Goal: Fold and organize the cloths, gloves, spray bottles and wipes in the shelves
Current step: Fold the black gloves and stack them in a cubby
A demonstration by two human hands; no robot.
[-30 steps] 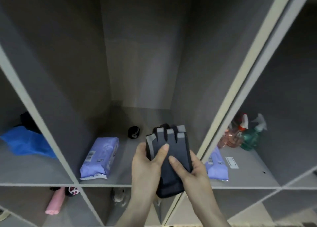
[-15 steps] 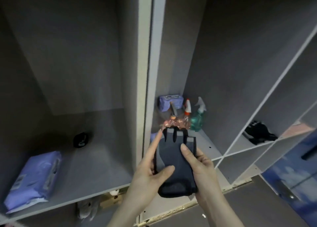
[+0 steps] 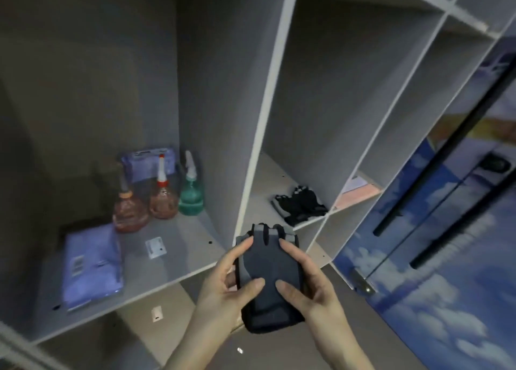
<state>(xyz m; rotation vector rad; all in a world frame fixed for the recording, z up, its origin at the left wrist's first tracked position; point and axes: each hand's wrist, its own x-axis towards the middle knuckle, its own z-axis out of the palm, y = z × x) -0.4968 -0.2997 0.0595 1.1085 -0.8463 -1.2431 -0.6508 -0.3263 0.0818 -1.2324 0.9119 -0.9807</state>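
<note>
I hold a dark grey fingerless glove [image 3: 269, 277] flat between both hands in front of the shelf unit. My left hand [image 3: 226, 291] grips its left side and my right hand [image 3: 312, 288] its right side, thumbs on top. Another black glove pair [image 3: 300, 204] lies in the compartment to the right. In the left compartment stand three spray bottles: two orange ones [image 3: 129, 210] [image 3: 163, 199] and a green one [image 3: 190, 193]. A purple wipes pack [image 3: 90, 260] lies in front of them and a second pack [image 3: 149, 161] leans at the back.
A white vertical divider [image 3: 265, 118] separates the two compartments. A small white label [image 3: 155, 247] lies on the left shelf board. At the far right stands a blue cloud-patterned door [image 3: 446, 258] with black handles. Lower compartments sit beneath the shelf board.
My view has swung to the right: the spray bottle compartment is now at the left and the compartment with the black gloves is nearer. Both hands keep holding the glove.
</note>
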